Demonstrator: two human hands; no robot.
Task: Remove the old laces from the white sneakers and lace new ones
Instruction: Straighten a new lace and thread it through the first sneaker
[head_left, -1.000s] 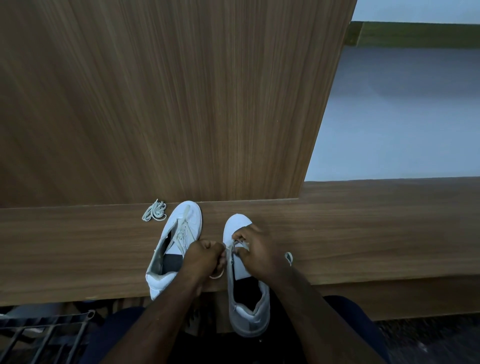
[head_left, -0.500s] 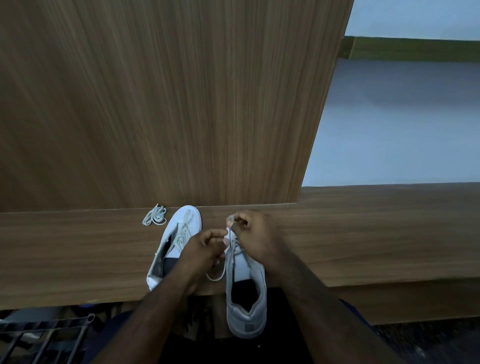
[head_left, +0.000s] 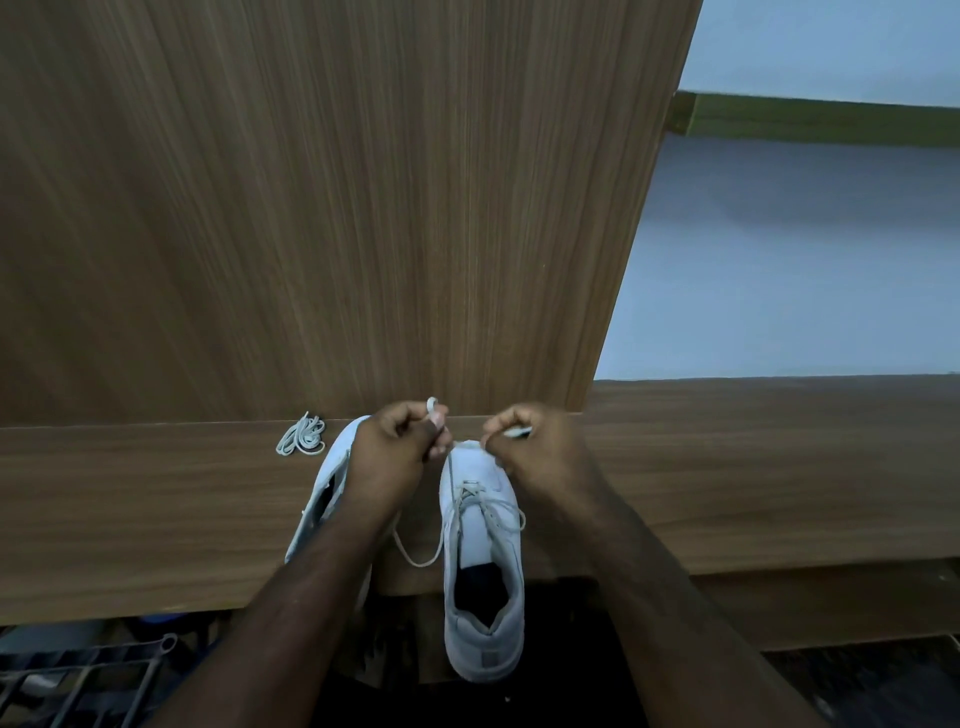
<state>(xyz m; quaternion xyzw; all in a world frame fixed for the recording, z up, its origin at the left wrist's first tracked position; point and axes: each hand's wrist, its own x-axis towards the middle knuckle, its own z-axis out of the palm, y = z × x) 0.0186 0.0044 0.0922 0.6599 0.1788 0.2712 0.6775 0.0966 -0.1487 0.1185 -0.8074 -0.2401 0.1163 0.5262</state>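
Note:
Two white sneakers lie on a wooden ledge (head_left: 156, 519), toes pointing away from me. The right sneaker (head_left: 480, 561) has a pale lace (head_left: 470, 501) threaded through its lower eyelets, and its heel hangs over the ledge's front edge. My left hand (head_left: 397, 447) pinches one lace end near the toe; a loop of slack droops beside the shoe. My right hand (head_left: 535, 447) pinches the other lace end just right of the toe. My left forearm covers much of the left sneaker (head_left: 327, 483).
A small bundle of lace (head_left: 302, 435) lies on the ledge left of the shoes. A tall wooden panel (head_left: 337, 208) rises behind the ledge, with a pale wall (head_left: 805, 249) to its right. A dark wire rack (head_left: 78, 680) sits below at left.
Both hands have moved from the shoe's middle out past its toe and apart, drawing the two lace ends away from me. The right sneaker's laced front is now uncovered.

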